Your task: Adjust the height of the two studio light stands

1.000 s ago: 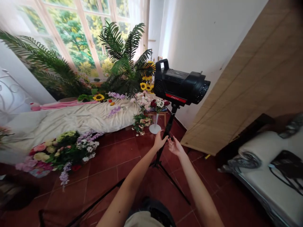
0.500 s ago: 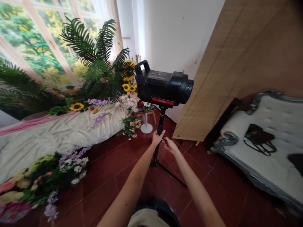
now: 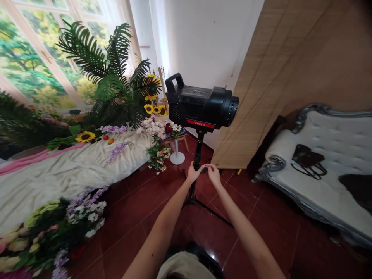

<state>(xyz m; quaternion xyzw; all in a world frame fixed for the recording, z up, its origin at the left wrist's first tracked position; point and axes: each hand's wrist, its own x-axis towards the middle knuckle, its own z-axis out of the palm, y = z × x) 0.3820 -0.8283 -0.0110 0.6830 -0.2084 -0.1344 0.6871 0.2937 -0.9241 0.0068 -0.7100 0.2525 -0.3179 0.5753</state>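
If the light stand (image 3: 198, 150) is the clock's centre and the top of the view is twelve, a mixed bouquet (image 3: 49, 228) lies at eight, a rumpled cream cloth (image 3: 87, 168) at nine, and a palm plant (image 3: 109, 91) between ten and eleven. The left hand (image 3: 193, 173) has its fingers wrapped around the stand's pole. At twelve, the black ZHEYU studio light (image 3: 200, 106) sits on top of the stand; mounting it looks done, and the legs spread over the tiled floor (image 3: 128, 228) suggest that the stand is set up. Just beside the pole at three, the right hand (image 3: 214, 174) has bent fingers close to a small dark fitting; whether they grip it I cannot tell. Work at that joint looks unfinished, and completing it appears to be what is left; whether it is loose or tight does not show. A bamboo blind (image 3: 247, 104) hangs at one, and a tufted sofa (image 3: 331, 193) bearing a dark bag (image 3: 308, 157) stands at three.
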